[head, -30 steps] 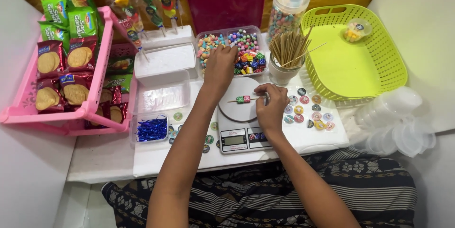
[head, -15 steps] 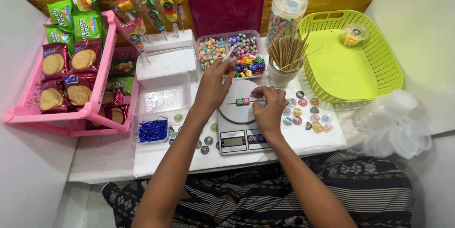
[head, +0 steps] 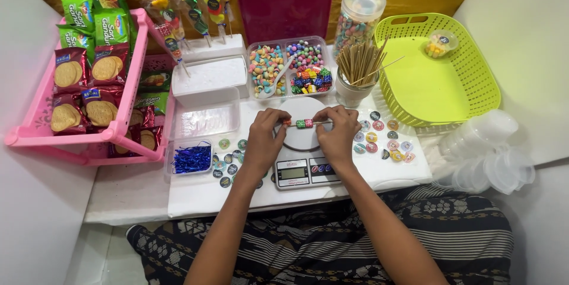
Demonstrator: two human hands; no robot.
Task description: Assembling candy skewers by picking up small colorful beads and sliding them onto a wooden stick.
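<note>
Both of my hands hold a thin wooden skewer (head: pixel 308 123) level above the round white plate of a small kitchen scale (head: pixel 301 160). My left hand (head: pixel 264 137) pinches one end and my right hand (head: pixel 338 134) pinches the other. Three small candies, red, green and pink, are threaded on the skewer between the hands. Just beyond lies a clear divided tray (head: pixel 290 67) filled with colourful candies, with a white spoon in it.
A cup of bare skewers (head: pixel 357 69) and a candy jar (head: pixel 357 19) stand to the right of the tray. A lime basket (head: pixel 435 71), round stickers (head: pixel 382 137), clear lids (head: pixel 492 154), a pink biscuit rack (head: pixel 89 77), finished skewers in foam (head: pixel 207 48) and blue ties (head: pixel 191 159) surround the scale.
My left hand came back from the candy tray to the skewer's left end. Both hands now grip the skewer over the scale.
</note>
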